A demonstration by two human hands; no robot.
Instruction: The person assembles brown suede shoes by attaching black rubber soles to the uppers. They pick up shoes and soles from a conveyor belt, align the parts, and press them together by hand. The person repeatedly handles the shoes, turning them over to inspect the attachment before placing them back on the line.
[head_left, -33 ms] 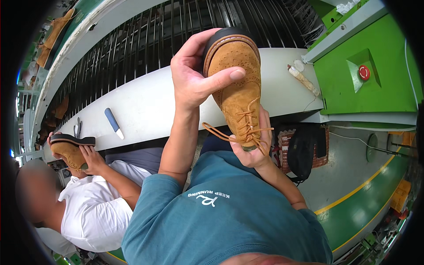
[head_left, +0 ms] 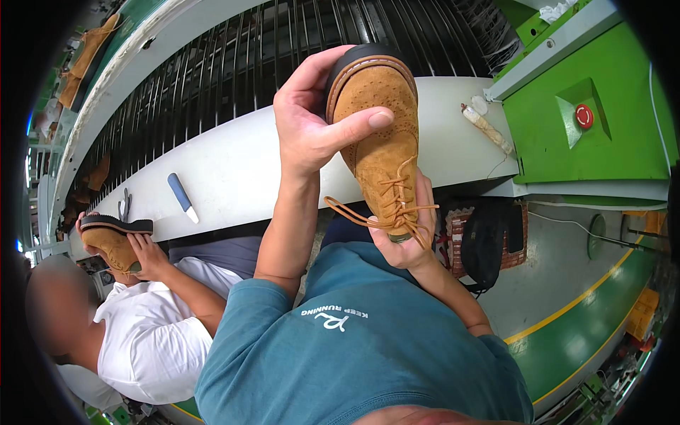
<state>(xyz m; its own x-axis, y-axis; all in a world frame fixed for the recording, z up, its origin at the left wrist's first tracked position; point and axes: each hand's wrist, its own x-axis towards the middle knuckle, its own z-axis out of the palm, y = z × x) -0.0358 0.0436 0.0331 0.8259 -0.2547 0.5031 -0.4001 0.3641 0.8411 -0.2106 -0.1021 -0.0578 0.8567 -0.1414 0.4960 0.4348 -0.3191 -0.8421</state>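
A tan suede lace-up shoe (head_left: 386,145) with a black sole is held up before my chest, toe pointing away, its upper facing me. My left hand (head_left: 315,117) wraps the toe end from the left, thumb lying across the vamp, other fingers hidden behind the sole. My right hand (head_left: 407,241) grips the heel end from below and from the right. Loose orange-brown laces (head_left: 347,212) hang to the left of the eyelets, beside my right thumb. Whatever the sole's underside looks like is hidden.
Beyond a white bench (head_left: 234,170) runs a bed of dark rollers (head_left: 248,57). A blue-handled knife (head_left: 183,198) and a wrapped stick (head_left: 487,129) lie on it. At left, a co-worker (head_left: 156,319) holds another shoe (head_left: 113,241). A green machine housing (head_left: 602,163) carries a red button (head_left: 584,116).
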